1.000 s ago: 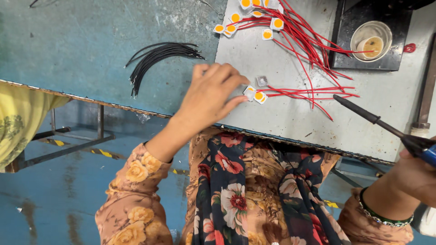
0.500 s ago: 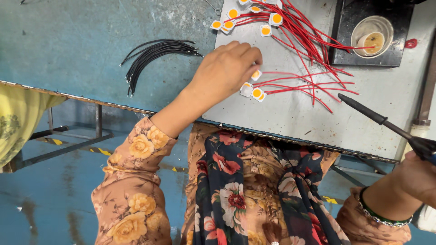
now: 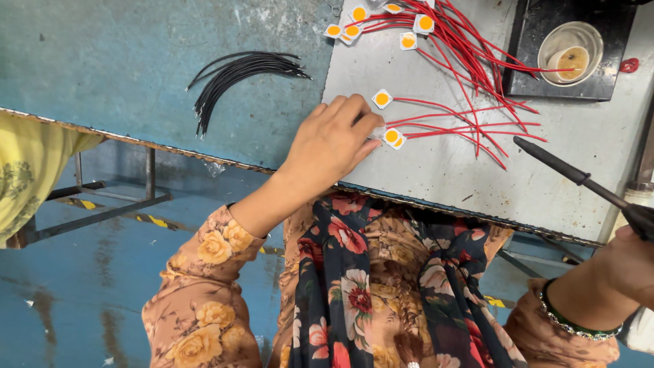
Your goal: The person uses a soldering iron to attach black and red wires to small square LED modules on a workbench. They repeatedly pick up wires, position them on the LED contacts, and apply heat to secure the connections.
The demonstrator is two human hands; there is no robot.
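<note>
Head view, looking down on a worn blue worktop (image 3: 136,82) with a grey metal sheet (image 3: 436,170) laid over its right part. The left hand (image 3: 334,140) rests palm down at the near left edge of the sheet, its fingertips (image 3: 368,126) closed on a small square LED chip (image 3: 377,131) that is mostly hidden beneath them; the grip is a pinch, though how firmly it holds cannot be told. Just right of the fingertips lies a second LED chip (image 3: 392,137) with a yellow centre, and a third LED chip (image 3: 382,99) lies just beyond them, each joined to a red wire (image 3: 463,129) running to the right. More chips with red leads (image 3: 470,48) are heaped at the far edge of the sheet. The right hand (image 3: 630,262), at the near right edge of the view, is clenched around the handle of a black soldering iron (image 3: 572,174), whose tip hangs over the sheet, well apart from the left hand. A bundle of black wires (image 3: 238,75) lies far left on the blue surface. A round cup (image 3: 570,44) stands on a black tray (image 3: 528,61) at far right.
</note>
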